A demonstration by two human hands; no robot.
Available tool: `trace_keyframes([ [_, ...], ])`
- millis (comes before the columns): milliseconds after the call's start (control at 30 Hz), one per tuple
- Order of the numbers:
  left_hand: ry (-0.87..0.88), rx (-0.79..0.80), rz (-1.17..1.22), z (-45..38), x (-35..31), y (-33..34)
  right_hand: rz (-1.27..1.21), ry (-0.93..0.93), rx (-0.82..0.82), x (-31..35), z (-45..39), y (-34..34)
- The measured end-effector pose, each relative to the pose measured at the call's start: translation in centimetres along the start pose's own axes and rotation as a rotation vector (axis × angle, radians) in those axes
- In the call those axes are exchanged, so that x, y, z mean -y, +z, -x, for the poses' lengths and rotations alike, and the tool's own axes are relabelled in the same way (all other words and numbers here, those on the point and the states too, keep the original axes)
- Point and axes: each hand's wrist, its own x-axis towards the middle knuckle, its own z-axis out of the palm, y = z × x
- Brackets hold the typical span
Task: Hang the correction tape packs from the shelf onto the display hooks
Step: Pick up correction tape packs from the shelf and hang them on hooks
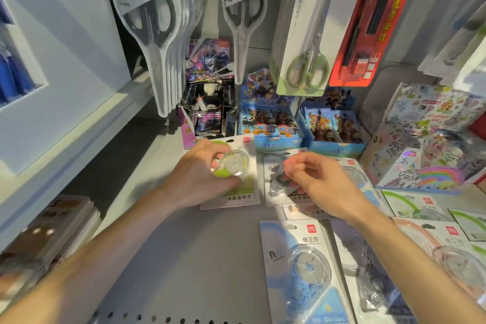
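Several correction tape packs lie flat on the grey shelf point(200, 258). My left hand point(200, 173) closes around the clear blister of a green pack point(242, 187) at the shelf's middle. My right hand point(318, 179) pinches the blister of a black pack point(276, 187) just beside it. A blue pack point(302, 265) lies nearer to me, with a dark pack point(368, 271) and an orange pack point(447, 252) to its right. More green packs point(410, 205) sit at the far right. No display hooks for these packs are visible.
Packaged scissors point(157, 34) point(242, 21) point(305, 42) and a red pack point(368, 23) hang above the shelf's back. Card boxes point(210, 113) point(271, 121) point(331, 129) stand behind the packs. A sticker box point(420, 150) sits at right, stacked booklets point(47, 237) at left.
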Motion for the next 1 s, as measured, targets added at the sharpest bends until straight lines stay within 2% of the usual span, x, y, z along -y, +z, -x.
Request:
trace_keyframes([
  [167,0.115,-0.063,0.117,0.9,-2.3,0.2,-0.24,0.13,0.076,2.2,-1.2,3.0],
  [333,0.135,-0.071,0.178,1.0,-2.7,0.1,-0.42,0.157,0.045,2.5,-1.3,3.5],
  [433,0.058,-0.226,0.238,0.7,-2.6,0.1,-0.505,0.139,-0.011,2.5,-1.2,3.1],
  [500,-0.067,-0.223,0.409,0.4,-2.8,0.2,-0.564,0.132,-0.016,2.5,-1.2,2.8],
  [567,-0.187,-0.049,0.761,0.1,-3.3,0.5,-0.584,0.114,0.013,2.5,-1.2,2.8],
  [600,-0.212,0.033,0.868,0.1,-3.4,0.7,-0.565,0.099,0.033,2.5,-1.3,2.8],
  [667,-0.201,0.096,0.942,-0.1,-3.3,1.1,-0.493,0.073,0.054,2.3,-1.4,2.3],
  [800,-0.14,0.069,0.938,-0.5,-2.8,0.9,-0.29,0.035,-0.085,1.3,-2.1,-1.4],
  [900,-0.161,0.046,0.915,-0.9,-2.2,1.0,0.071,0.019,-0.186,-0.2,-3.2,-4.3],
  [1000,-0.179,0.035,0.892,-1.1,-2.0,1.4,0.42,0.067,-0.12,-1.5,-4.6,-5.1],
])
